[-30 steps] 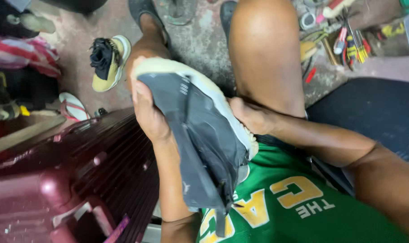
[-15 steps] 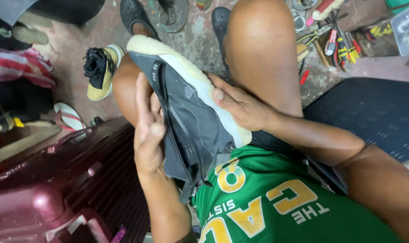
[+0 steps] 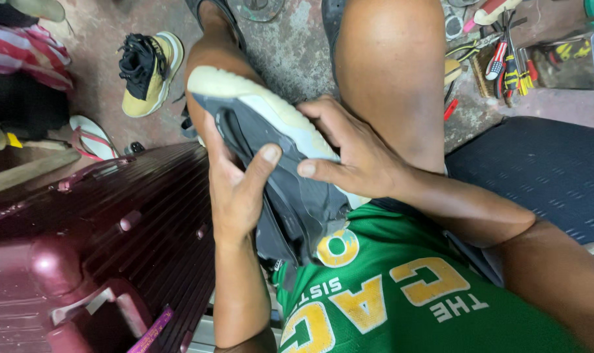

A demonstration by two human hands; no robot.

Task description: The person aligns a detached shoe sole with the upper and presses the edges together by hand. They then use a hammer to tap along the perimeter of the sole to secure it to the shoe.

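A dark grey shoe point(image 3: 290, 189) with a cream sole point(image 3: 244, 95) lies across my lap, sole edge turned up and toe pointing away. My left hand point(image 3: 235, 189) grips its upper from the left, thumb pressed on the grey fabric. My right hand point(image 3: 356, 153) clasps the sole side from the right, fingers curled over the cream rim. Both thumbs nearly meet on the upper. The heel end is hidden against my green shirt point(image 3: 401, 294).
A maroon ribbed suitcase point(image 3: 94, 248) stands at my left. A black and yellow shoe point(image 3: 143, 72) and a sandal point(image 3: 91, 137) lie on the concrete floor. Hand tools with red and yellow grips point(image 3: 509, 62) lie at top right. A dark blue cushion point(image 3: 539, 176) sits on the right.
My left hand has shifted its grip up the shoe's upper. My right hand has moved over the sole onto the grey side. The shoe sits lower and nearer to my chest.
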